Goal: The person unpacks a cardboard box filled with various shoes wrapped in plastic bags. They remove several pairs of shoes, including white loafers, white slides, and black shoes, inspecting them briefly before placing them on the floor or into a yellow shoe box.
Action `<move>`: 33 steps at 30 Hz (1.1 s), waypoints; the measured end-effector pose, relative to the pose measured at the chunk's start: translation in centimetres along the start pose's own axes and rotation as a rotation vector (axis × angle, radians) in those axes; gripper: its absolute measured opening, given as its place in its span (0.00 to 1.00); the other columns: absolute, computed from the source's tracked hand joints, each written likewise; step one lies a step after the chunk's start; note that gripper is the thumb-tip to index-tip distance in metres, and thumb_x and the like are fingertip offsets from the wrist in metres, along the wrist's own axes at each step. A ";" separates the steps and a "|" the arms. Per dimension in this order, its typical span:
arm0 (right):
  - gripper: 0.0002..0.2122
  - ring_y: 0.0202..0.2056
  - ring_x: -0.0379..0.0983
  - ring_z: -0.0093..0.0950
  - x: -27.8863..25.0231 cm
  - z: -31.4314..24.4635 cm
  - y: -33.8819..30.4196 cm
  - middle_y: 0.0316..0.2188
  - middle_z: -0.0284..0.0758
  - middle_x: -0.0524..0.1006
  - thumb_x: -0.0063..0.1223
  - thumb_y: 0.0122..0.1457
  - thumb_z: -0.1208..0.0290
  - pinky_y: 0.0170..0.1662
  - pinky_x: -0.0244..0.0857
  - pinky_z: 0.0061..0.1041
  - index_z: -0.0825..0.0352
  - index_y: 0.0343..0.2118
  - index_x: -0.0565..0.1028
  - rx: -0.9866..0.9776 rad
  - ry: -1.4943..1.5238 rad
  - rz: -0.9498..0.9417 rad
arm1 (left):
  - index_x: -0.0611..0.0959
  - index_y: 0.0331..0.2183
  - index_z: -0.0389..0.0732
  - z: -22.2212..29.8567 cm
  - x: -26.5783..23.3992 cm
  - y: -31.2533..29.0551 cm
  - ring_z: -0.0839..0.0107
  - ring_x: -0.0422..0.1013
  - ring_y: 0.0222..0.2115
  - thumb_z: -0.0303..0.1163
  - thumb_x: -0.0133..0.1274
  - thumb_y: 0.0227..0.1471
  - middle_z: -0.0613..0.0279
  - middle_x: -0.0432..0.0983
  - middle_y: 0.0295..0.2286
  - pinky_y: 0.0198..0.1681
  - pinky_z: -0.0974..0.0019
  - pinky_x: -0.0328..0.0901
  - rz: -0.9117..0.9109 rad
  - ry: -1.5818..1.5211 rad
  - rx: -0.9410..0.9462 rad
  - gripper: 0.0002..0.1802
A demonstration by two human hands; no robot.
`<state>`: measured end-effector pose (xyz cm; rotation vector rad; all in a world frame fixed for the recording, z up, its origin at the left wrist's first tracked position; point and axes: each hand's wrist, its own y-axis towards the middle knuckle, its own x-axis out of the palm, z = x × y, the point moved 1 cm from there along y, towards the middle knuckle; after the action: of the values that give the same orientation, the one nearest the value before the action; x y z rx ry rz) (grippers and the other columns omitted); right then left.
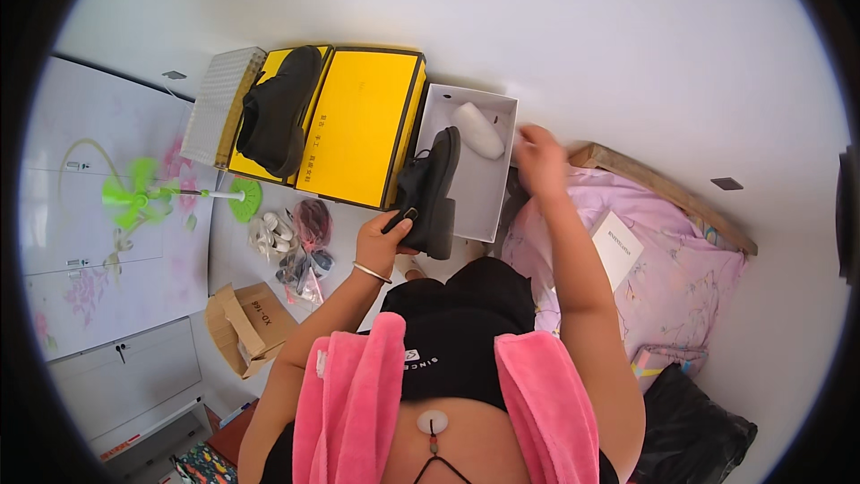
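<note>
My left hand, with a bracelet at its wrist, grips a black shoe with a strap and buckle near its opening. That shoe is held over the near left side of an open white shoebox. Inside the box lies a white, rounded stuffing piece. My right hand is just past the box's right wall, above the bed's edge. Motion smears its fingers, so I cannot see whether they hold anything.
Left of the shoebox, another pair of black shoes rests on yellow boxes, beside a patterned grey box. A green fan, bagged shoes and an open cardboard box stand left. A pink-covered bed bears a white booklet.
</note>
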<state>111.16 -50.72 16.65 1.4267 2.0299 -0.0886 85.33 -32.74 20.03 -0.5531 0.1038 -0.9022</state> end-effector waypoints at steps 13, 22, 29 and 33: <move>0.24 0.46 0.70 0.43 11.5 -1.4 6.3 0.40 0.45 0.74 0.62 0.42 0.64 0.46 0.69 0.36 0.70 0.42 0.69 0.194 -0.570 -0.368 | 0.79 0.40 0.30 1.1 -0.6 -0.8 0.72 0.74 0.26 0.28 0.55 0.52 0.59 0.76 0.30 0.25 0.71 0.73 0.027 0.135 0.087 0.14; 0.28 0.41 0.73 0.32 -4.6 -0.1 3.6 0.42 0.41 0.74 0.62 0.45 0.69 0.44 0.67 0.30 0.73 0.50 0.67 0.604 0.658 -0.116 | 0.78 0.42 0.31 -1.0 3.3 5.9 0.69 0.75 0.30 0.28 0.54 0.53 0.58 0.75 0.32 0.30 0.66 0.75 -0.127 0.080 0.003 0.15; 0.24 0.38 0.73 0.34 -4.9 4.6 -5.1 0.37 0.38 0.74 0.58 0.48 0.68 0.42 0.69 0.37 0.69 0.48 0.68 0.909 1.266 -0.032 | 0.77 0.45 0.35 -6.6 3.3 12.4 0.54 0.74 0.36 0.26 0.50 0.53 0.51 0.75 0.38 0.40 0.57 0.73 -0.248 0.303 -0.453 0.15; 0.24 0.38 0.73 0.34 -4.7 5.2 -7.2 0.37 0.37 0.75 0.59 0.48 0.68 0.42 0.70 0.38 0.68 0.48 0.68 0.898 1.243 -0.057 | 0.77 0.38 0.30 -5.6 5.2 12.6 0.53 0.73 0.36 0.33 0.55 0.49 0.44 0.76 0.34 0.40 0.57 0.68 -0.407 1.233 -0.097 0.17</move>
<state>108.33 -59.59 12.88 2.3149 3.2779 -0.1820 95.89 -32.86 9.73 -0.0266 1.1847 -1.5399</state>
